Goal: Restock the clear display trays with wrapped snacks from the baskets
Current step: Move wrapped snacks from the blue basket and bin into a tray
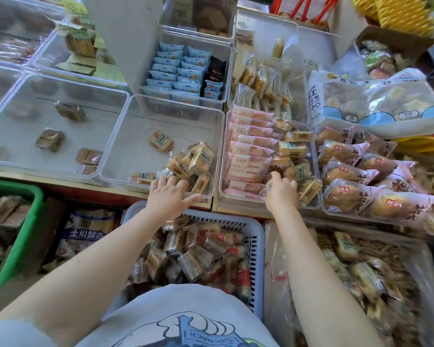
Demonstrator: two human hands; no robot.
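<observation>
The left hand (169,194) rested on the near rim of the clear plastic display tray (125,136). Its fingers lay spread and fairly straight against the heap of small tan wrapped snack cakes (193,164) in the tray's near right corner, and the thumb pointed right along the rim. The heap lay just beyond the fingertips, so this hand was nearer to it. The right hand (282,194) reached into the neighbouring clear tray (222,176) and curled over a similar wrapped cake (268,189); whether it truly pinched it, I cannot tell. The cakes were squarish blocks in shiny clear wrappers with pale labels, tilted in many directions. Below, the blue-grey slotted plastic basket (257,246) held many more.
</observation>
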